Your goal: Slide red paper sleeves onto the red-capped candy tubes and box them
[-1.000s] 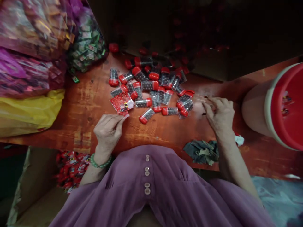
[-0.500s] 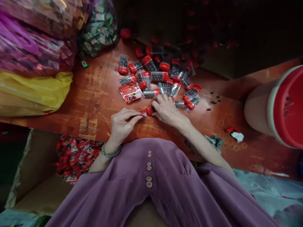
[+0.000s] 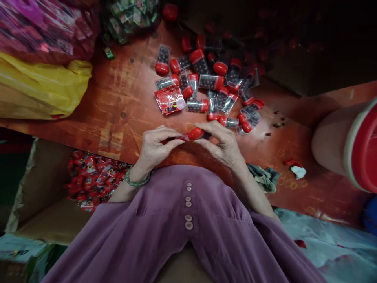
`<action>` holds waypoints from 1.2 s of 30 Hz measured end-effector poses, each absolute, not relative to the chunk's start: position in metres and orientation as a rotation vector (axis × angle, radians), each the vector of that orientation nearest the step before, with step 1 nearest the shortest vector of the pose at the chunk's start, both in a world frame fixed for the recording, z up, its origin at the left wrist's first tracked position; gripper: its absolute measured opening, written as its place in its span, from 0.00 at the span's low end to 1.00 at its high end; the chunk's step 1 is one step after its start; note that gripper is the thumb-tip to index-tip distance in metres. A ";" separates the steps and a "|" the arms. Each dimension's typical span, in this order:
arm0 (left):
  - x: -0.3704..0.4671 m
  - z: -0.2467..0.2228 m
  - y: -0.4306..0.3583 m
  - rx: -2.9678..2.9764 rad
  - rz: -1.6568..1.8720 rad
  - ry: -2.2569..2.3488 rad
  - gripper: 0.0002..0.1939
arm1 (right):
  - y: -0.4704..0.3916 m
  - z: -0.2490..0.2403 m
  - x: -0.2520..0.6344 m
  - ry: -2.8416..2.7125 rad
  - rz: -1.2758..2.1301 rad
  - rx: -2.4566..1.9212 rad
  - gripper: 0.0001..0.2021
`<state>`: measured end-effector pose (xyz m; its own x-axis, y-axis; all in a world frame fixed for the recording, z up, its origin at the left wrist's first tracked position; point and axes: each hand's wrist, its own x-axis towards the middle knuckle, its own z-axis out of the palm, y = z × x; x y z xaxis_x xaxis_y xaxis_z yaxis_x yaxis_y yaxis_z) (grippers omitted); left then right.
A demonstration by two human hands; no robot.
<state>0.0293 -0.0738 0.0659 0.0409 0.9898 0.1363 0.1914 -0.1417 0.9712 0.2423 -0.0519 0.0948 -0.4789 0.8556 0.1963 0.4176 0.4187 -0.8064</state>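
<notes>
My left hand point(image 3: 157, 146) pinches a small red and pinkish packet point(image 3: 183, 137) over the front of the table. Against that packet is the red cap of a tube point(image 3: 195, 133), which my right hand point(image 3: 224, 144) grips between thumb and fingers; the rest of this tube is mostly hidden by the hand. Beyond my hands lies a pile of clear tubes point(image 3: 210, 82) with red caps and dark beads inside. Red printed packets point(image 3: 172, 100) rest at the pile's left front edge.
An open cardboard box point(image 3: 44, 196) of red packets point(image 3: 94, 177) is at lower left. Filled bags point(image 3: 59, 86) stand at left. At right are a red-topped bucket point(image 3: 332, 137), loose beads point(image 3: 277, 125), a grey cloth point(image 3: 265, 177) and rubber bands point(image 3: 292, 185).
My right hand has drawn back from the pile with the red-capped tube, now brought against the packet in my left hand. The whole view has shifted somewhat.
</notes>
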 end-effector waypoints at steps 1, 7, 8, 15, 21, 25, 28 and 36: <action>0.030 0.066 -0.074 1.455 1.185 1.260 0.04 | -0.053 0.096 0.240 -2.108 0.928 -1.058 0.17; 0.029 0.062 -0.076 1.355 1.089 1.245 0.05 | -0.055 0.097 0.241 -2.350 0.923 -1.105 0.17; 0.029 0.062 -0.076 1.341 1.059 1.236 0.04 | -0.055 0.097 0.243 -2.380 0.954 -1.106 0.17; 0.029 0.057 -0.076 1.215 0.818 1.166 0.05 | -0.049 0.101 0.249 -2.449 1.296 -1.111 0.22; 0.034 0.050 -0.075 1.108 0.700 1.151 0.07 | -0.041 0.100 0.250 -2.390 1.578 -1.062 0.20; 0.039 0.047 -0.073 1.046 0.669 1.118 0.09 | -0.038 0.100 0.247 -2.387 1.590 -1.068 0.19; 0.038 0.049 -0.069 1.041 0.655 1.101 0.10 | -0.039 0.101 0.244 -2.388 1.549 -1.057 0.15; 0.029 0.051 -0.076 0.590 0.911 0.928 0.27 | -0.056 0.082 0.243 -1.747 1.721 -1.174 0.16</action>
